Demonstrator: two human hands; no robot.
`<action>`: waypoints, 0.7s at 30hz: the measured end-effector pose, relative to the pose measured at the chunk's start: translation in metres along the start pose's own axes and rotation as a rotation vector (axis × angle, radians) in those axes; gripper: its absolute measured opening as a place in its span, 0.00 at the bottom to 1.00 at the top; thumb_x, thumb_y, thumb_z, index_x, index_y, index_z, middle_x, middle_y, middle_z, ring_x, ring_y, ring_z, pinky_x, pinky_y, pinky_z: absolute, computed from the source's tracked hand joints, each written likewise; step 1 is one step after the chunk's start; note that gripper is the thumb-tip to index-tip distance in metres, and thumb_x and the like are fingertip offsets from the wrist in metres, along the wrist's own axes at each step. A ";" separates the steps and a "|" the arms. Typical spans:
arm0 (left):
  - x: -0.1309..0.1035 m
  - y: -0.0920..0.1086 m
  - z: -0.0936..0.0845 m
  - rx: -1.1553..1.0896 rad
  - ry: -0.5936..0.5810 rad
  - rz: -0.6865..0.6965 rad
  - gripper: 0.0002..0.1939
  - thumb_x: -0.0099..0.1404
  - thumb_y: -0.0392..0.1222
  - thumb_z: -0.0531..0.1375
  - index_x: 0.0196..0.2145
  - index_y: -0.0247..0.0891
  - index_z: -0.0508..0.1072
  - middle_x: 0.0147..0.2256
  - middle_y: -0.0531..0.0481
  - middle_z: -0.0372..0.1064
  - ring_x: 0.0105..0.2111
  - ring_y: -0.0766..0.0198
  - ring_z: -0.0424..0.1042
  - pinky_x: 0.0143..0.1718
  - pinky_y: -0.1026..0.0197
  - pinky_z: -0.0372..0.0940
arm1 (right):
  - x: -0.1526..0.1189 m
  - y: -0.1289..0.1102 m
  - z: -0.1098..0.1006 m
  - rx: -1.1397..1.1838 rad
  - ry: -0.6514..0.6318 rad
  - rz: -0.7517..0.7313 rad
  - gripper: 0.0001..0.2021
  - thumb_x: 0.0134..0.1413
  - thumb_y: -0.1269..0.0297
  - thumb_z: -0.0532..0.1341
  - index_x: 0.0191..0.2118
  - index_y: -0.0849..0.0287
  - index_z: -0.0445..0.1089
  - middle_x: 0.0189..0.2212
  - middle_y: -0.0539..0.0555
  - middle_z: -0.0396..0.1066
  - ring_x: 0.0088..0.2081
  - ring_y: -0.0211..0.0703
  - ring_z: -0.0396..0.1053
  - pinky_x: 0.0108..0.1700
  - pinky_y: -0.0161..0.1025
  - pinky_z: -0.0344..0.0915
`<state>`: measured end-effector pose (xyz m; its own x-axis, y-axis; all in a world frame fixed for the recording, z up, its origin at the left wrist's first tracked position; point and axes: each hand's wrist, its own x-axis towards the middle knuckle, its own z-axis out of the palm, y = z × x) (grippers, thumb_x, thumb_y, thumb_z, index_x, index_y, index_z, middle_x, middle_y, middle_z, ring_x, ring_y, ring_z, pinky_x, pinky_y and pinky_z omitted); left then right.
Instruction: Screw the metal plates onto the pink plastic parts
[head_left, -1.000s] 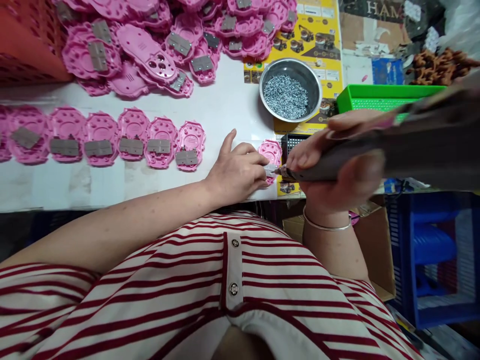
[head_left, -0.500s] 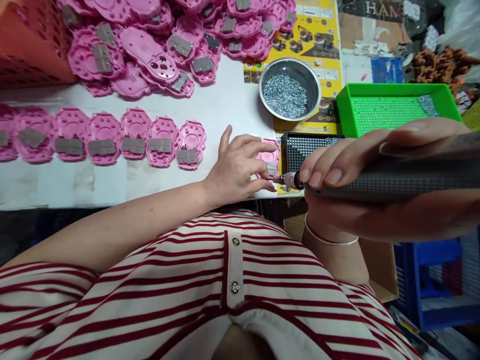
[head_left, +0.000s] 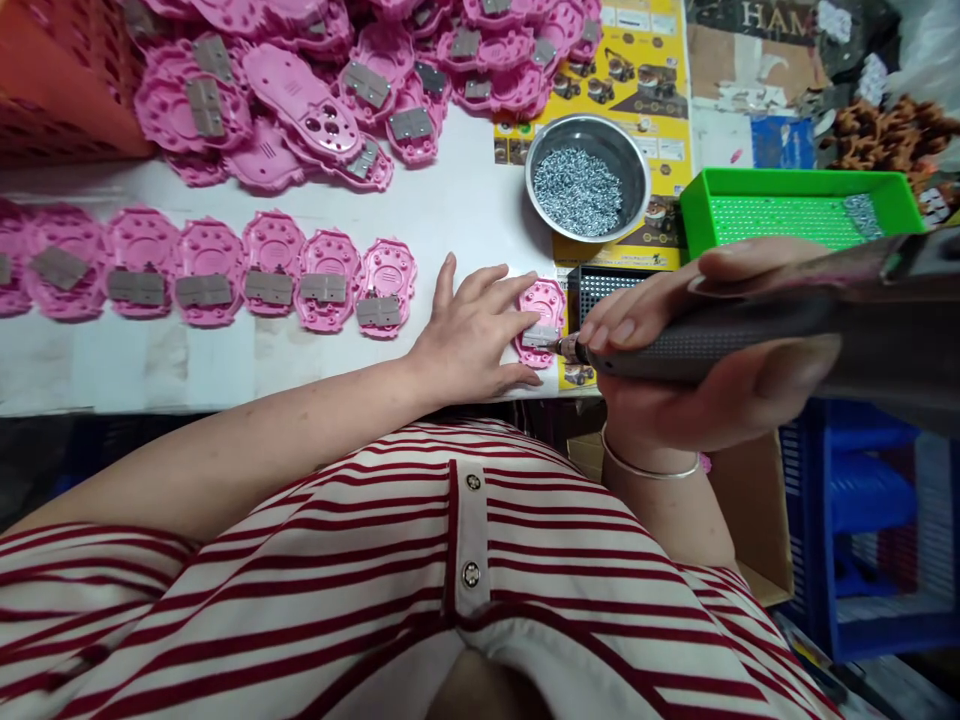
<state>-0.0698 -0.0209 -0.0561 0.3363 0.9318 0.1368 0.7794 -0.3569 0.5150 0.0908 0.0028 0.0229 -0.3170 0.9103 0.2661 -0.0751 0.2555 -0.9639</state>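
Observation:
My right hand is wrapped round a dark electric screwdriver, its tip down at the grey plate on a pink plastic shell. My left hand lies spread on the table at the left side of that shell, fingertips at its edge. To the left, a row of several pink shells with grey plates lies on the white table. Behind the shell is a steel bowl of small screws.
A black perforated tray and a green tray stand at the right. Pink shells are piled at the back left beside a red basket. Blue crates and a cardboard box are below the table's right side.
The screwdriver tip has moved from the shell's lower edge by my left fingers onto the grey plate. My left thumb and index finger have spread apart, uncovering more of the shell.

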 end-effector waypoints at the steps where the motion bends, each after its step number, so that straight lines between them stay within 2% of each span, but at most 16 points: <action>1: 0.000 0.000 0.000 0.002 -0.014 -0.001 0.24 0.59 0.58 0.70 0.50 0.48 0.78 0.65 0.47 0.63 0.66 0.38 0.56 0.67 0.22 0.33 | 0.000 0.006 0.004 -0.014 -0.005 0.000 0.31 0.35 0.49 0.75 0.48 0.43 0.67 0.28 0.47 0.69 0.37 0.49 0.75 0.38 0.48 0.78; 4: 0.000 0.001 -0.002 -0.004 -0.020 -0.005 0.18 0.62 0.55 0.69 0.48 0.48 0.80 0.64 0.47 0.64 0.66 0.38 0.57 0.67 0.20 0.33 | 0.000 0.023 0.011 -0.054 0.010 -0.043 0.31 0.39 0.44 0.73 0.50 0.42 0.66 0.27 0.47 0.69 0.35 0.49 0.74 0.36 0.48 0.76; 8: 0.002 0.002 -0.004 -0.024 -0.019 0.001 0.18 0.61 0.54 0.69 0.47 0.47 0.80 0.64 0.46 0.65 0.65 0.37 0.58 0.66 0.19 0.33 | 0.001 0.045 0.010 -0.003 0.204 -0.331 0.19 0.52 0.39 0.61 0.46 0.43 0.68 0.20 0.44 0.64 0.20 0.40 0.64 0.22 0.42 0.64; 10: 0.002 0.003 -0.004 -0.032 -0.020 -0.001 0.18 0.61 0.54 0.69 0.47 0.47 0.80 0.64 0.46 0.65 0.65 0.37 0.58 0.66 0.18 0.34 | 0.002 0.052 0.008 0.031 0.260 -0.433 0.18 0.56 0.40 0.58 0.44 0.44 0.69 0.19 0.44 0.63 0.16 0.37 0.58 0.19 0.40 0.58; 14: 0.002 0.003 -0.005 -0.042 -0.018 -0.005 0.17 0.61 0.52 0.69 0.47 0.48 0.80 0.63 0.46 0.66 0.65 0.37 0.58 0.66 0.18 0.34 | 0.004 0.055 0.010 -0.010 0.239 -0.422 0.18 0.55 0.41 0.59 0.46 0.43 0.70 0.21 0.45 0.63 0.15 0.35 0.55 0.18 0.40 0.58; 19: 0.003 0.004 -0.005 -0.034 -0.027 0.000 0.17 0.62 0.53 0.68 0.47 0.48 0.80 0.63 0.46 0.66 0.64 0.37 0.58 0.66 0.18 0.34 | 0.003 0.058 0.010 -0.008 0.241 -0.453 0.19 0.55 0.38 0.57 0.46 0.42 0.68 0.21 0.44 0.63 0.14 0.35 0.52 0.17 0.40 0.52; 21: 0.002 0.003 -0.005 -0.027 -0.028 0.001 0.16 0.63 0.53 0.68 0.47 0.48 0.80 0.63 0.47 0.66 0.64 0.37 0.58 0.66 0.19 0.34 | 0.001 0.059 0.009 -0.056 0.195 -0.357 0.21 0.55 0.34 0.54 0.47 0.40 0.65 0.21 0.44 0.62 0.15 0.36 0.53 0.20 0.40 0.55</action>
<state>-0.0689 -0.0196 -0.0502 0.3521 0.9290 0.1137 0.7649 -0.3556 0.5371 0.0772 0.0162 -0.0334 -0.0947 0.8043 0.5867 -0.0949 0.5793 -0.8095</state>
